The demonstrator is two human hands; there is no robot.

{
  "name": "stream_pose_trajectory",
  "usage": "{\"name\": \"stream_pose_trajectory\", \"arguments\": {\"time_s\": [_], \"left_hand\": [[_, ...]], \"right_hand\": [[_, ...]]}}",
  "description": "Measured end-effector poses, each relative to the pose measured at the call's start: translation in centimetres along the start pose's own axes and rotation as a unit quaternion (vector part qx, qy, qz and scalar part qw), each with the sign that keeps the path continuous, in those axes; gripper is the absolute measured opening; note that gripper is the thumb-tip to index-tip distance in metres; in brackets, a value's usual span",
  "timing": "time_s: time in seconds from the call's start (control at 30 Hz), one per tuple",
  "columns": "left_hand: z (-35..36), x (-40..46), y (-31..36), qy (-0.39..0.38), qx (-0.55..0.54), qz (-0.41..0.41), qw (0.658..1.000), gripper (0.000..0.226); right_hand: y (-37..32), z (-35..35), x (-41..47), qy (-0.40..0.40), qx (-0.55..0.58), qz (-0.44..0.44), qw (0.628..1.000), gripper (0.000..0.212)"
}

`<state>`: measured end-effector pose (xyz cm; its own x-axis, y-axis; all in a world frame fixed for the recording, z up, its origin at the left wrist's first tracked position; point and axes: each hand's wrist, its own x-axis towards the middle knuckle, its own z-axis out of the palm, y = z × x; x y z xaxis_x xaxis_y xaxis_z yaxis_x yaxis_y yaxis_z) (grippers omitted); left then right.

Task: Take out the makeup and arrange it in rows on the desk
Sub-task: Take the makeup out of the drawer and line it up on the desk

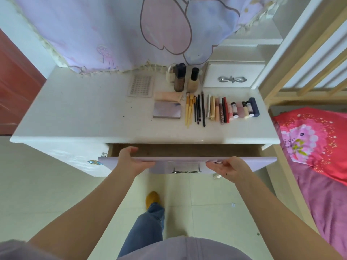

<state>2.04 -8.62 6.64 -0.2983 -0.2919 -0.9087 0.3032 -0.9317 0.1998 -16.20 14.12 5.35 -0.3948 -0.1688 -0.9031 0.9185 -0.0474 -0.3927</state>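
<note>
Makeup lies in rows on the white desk (84, 109): a lilac palette (167, 110), a peach tube (168, 96), yellow brushes (189, 109), dark pencils (200, 109) and a line of lipsticks and small tubes (234, 109). Two foundation bottles (180, 77) stand behind them. The desk drawer (244, 161) is partly pulled out, and the visible strip of its inside shows nothing. My left hand (131, 160) holds the drawer front, thumb over its top edge. My right hand (228, 168) presses flat fingers on the front, right of the handle.
A clear tray of small dots (140, 85) lies at the back of the desk. A small white drawer box (232, 76) stands back right. A lilac cloth (112, 30) hangs behind. A bed with pink bedding (319, 147) is close on the right. My foot (153, 198) is on the tiled floor.
</note>
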Motion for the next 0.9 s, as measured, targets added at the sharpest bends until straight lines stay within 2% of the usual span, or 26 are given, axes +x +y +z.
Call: {"name": "stream_pose_trajectory", "arguments": {"time_s": [0.07, 0.17, 0.27, 0.33, 0.4, 0.47, 0.5, 0.57, 0.6, 0.63, 0.7, 0.73, 0.8, 0.83, 0.87, 0.9], "left_hand": [[1.5, 0.3, 1.3, -0.007, 0.039, 0.037, 0.999, 0.054], [3.2, 0.9, 2.0, -0.059, 0.033, -0.020, 0.997, 0.056], [4.4, 0.1, 2.1, -0.059, 0.037, -0.040, 0.997, 0.030], [4.6, -0.1, 2.2, -0.077, 0.048, -0.055, 0.994, 0.024], [4.1, 0.2, 2.6, -0.119, 0.052, -0.070, 0.989, 0.032], [3.5, 1.2, 3.0, -0.145, 0.052, -0.084, 0.985, 0.044], [3.1, 1.4, 2.9, -0.154, 0.065, -0.080, 0.983, 0.044], [2.4, 2.2, 2.8, -0.133, 0.175, -0.043, 0.975, 0.022], [2.1, 2.3, 2.7, -0.112, 0.267, -0.020, 0.957, 0.008], [2.0, 1.9, 2.7, -0.090, 0.372, 0.000, 0.924, 0.007], [2.6, 0.3, 2.4, -0.080, 0.522, 0.044, 0.848, 0.008], [3.2, -0.4, 2.2, -0.090, 0.566, 0.071, 0.817, 0.009], [4.8, -2.1, 1.3, -0.111, 0.632, 0.168, 0.748, 0.019], [5.5, -2.7, 0.5, -0.114, 0.674, 0.233, 0.692, 0.025], [6.0, -3.1, -0.3, -0.102, 0.724, 0.302, 0.612, 0.031], [6.0, -3.5, -1.3, -0.076, 0.771, 0.365, 0.517, 0.037]], "right_hand": [[-0.9, 1.6, 0.2, -0.007, -0.005, -0.020, 1.000, 0.045], [-2.3, 3.2, 0.9, -0.001, 0.030, -0.037, 0.999, 0.054], [-3.0, 3.6, 1.0, 0.005, 0.057, -0.025, 0.998, 0.052], [-2.9, 3.3, 1.0, -0.017, 0.071, -0.021, 0.997, 0.045], [-2.5, 3.1, 0.9, -0.042, 0.060, -0.038, 0.997, 0.033], [-2.0, 2.8, 0.9, -0.054, 0.012, -0.068, 0.996, 0.032], [-1.6, 2.5, 0.9, -0.055, -0.010, -0.082, 0.995, 0.032], [-1.0, 2.0, 0.7, -0.039, -0.076, -0.097, 0.992, 0.026], [-0.9, 1.8, 0.3, -0.020, -0.143, -0.111, 0.983, 0.021], [-0.9, 1.8, -0.6, -0.003, -0.237, -0.134, 0.962, 0.018], [-1.4, 2.4, -2.5, 0.018, -0.436, -0.207, 0.876, 0.024], [-1.5, 2.7, -3.3, 0.035, -0.518, -0.260, 0.814, 0.031], [-0.8, 3.3, -4.4, 0.101, -0.613, -0.390, 0.680, 0.040], [0.0, 3.4, -4.7, 0.134, -0.639, -0.455, 0.606, 0.041], [1.0, 3.3, -4.7, 0.157, -0.665, -0.504, 0.529, 0.042], [2.0, 3.3, -4.7, 0.172, -0.683, -0.534, 0.468, 0.042]]}}
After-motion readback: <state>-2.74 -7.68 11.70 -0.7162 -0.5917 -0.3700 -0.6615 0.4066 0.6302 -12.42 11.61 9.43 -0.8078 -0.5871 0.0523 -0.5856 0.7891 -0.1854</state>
